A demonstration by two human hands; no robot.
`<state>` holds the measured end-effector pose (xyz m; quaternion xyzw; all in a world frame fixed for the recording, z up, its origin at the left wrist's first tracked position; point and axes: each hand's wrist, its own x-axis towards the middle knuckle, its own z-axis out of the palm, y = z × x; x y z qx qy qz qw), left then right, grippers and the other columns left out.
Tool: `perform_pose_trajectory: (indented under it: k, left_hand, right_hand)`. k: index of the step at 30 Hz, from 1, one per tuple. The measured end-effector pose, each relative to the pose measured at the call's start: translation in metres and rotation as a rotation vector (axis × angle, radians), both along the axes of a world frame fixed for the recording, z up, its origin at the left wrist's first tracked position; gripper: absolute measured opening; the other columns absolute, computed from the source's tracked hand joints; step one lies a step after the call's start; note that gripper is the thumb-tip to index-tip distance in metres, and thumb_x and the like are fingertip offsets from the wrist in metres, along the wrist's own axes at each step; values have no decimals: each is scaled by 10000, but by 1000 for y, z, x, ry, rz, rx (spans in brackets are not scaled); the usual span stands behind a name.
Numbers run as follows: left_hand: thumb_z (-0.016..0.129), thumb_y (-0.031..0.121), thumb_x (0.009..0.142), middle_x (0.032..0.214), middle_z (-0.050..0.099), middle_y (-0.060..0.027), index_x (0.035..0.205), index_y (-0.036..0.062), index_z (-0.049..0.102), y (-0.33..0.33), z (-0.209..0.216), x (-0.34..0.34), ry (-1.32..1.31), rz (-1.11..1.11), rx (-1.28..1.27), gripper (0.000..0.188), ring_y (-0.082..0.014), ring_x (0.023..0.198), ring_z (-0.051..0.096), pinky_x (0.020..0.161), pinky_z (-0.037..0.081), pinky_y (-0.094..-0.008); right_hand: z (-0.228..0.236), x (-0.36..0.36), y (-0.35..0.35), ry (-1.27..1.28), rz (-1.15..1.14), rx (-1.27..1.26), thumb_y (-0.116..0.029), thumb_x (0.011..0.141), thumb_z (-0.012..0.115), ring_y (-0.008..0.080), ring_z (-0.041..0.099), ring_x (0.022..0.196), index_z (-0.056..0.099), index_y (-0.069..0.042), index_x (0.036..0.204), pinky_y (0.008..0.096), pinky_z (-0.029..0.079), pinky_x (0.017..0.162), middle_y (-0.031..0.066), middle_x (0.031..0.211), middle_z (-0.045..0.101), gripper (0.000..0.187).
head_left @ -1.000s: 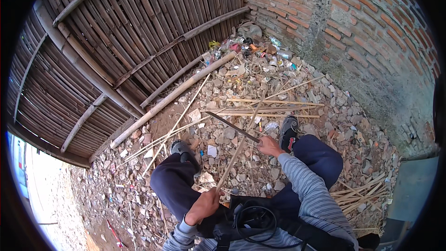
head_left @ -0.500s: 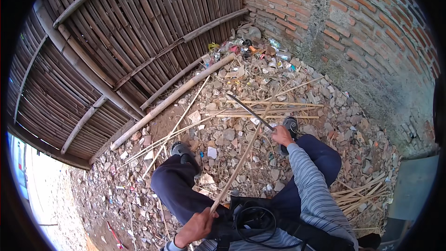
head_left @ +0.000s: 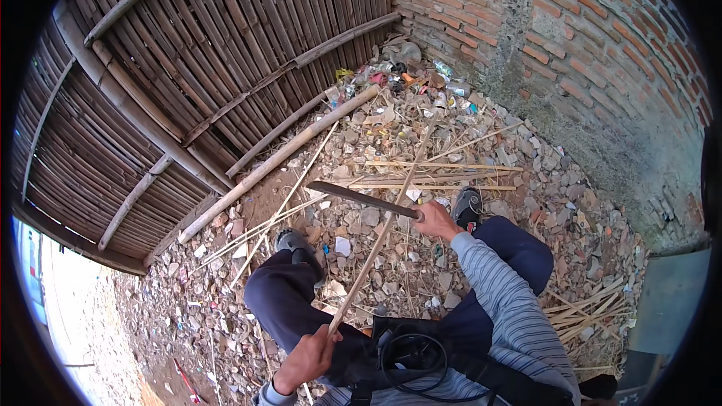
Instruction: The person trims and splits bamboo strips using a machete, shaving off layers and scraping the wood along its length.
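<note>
My left hand point(head_left: 307, 361) is closed around the near end of a long bamboo strip point(head_left: 370, 262), which slants away from me toward the far right. In my right hand point(head_left: 438, 221) is the handle of a machete point(head_left: 361, 197). Its dark blade points left and lies across the strip in this view; whether it touches the strip I cannot tell. Beyond the blade, several bamboo strips point(head_left: 466, 178) lie crosswise on the stony ground. More strips point(head_left: 282, 216) lie crossed in front of my left shoe point(head_left: 295, 242).
A bamboo-slat wall point(head_left: 248, 37) with a thick pole point(head_left: 282, 162) at its foot stands left. A brick wall point(head_left: 556, 60) closes the right side. Litter point(head_left: 421, 79) fills the corner. A pile of strips point(head_left: 590, 312) lies at right, near a grey panel point(head_left: 671, 304).
The machete has swung to the left and turned, so its blade now crosses the strip more flatly. My left hand and the strip have shifted slightly left.
</note>
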<state>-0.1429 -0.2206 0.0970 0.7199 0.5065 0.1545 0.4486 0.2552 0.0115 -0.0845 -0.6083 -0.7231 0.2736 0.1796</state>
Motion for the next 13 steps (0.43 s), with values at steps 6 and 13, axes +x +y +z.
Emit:
perform_pose_trajectory:
  k: [6,13]
  left_hand:
    - [577,300,1077,702,663,-141,1156,22,680,-63,8,-78,161,-104,228,307,-344,569,608,530,469,-433]
    - [539,226,1075,833,725,-206,1245,63,624,-41,22,-78,262,-92,-265,251,-390,780,741,726,561,-480]
  right_hand:
    - [-37,161,30,-180,-668,-8,-275,802,693,470,695,1000,761,8,997,516,550,905,283,1013,734,350]
    - [-88,225,38,640,-1111,-80,-242,784,705,344,750,721,778,-13,967,476,567,635,211,878,774,303]
